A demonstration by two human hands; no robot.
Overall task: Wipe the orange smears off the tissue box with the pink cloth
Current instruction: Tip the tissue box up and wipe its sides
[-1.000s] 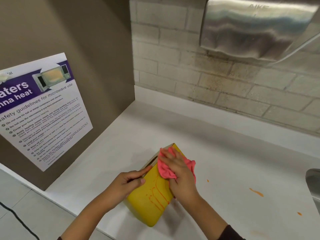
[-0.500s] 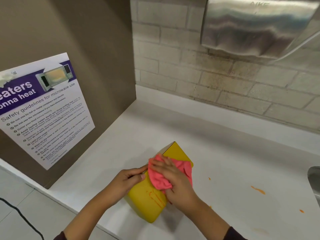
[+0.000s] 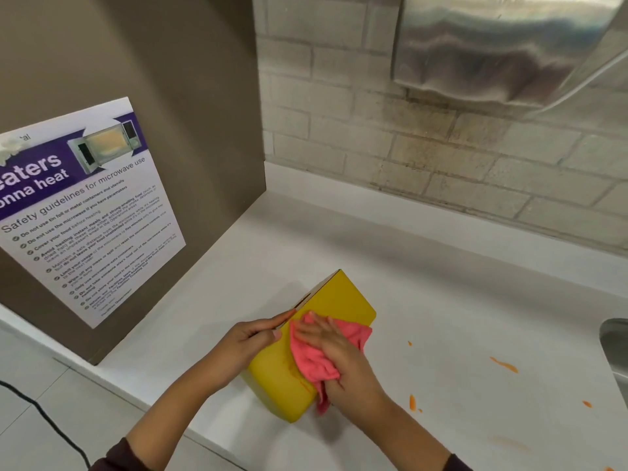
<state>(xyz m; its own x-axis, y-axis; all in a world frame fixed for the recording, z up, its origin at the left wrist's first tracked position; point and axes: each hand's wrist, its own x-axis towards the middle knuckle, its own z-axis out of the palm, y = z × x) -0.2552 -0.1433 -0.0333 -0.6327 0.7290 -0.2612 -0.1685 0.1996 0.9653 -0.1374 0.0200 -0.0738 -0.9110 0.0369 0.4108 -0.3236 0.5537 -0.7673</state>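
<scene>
A yellow tissue box lies on the white counter near its front edge, its slotted face turned left. My left hand grips the box's left edge, thumb on the yellow face. My right hand presses a crumpled pink cloth flat on the yellow face, covering its middle. Faint orange smears show on the yellow surface just below and left of the cloth.
Orange smears dot the white counter to the right of the box. A steel sink rim sits at the right edge. A brown panel with a microwave poster stands left; a steel dispenser hangs on the brick wall.
My right hand has slid the pink cloth down the yellow face toward me. Fewer orange streaks show on the box than a second ago. My left hand kept its grip.
</scene>
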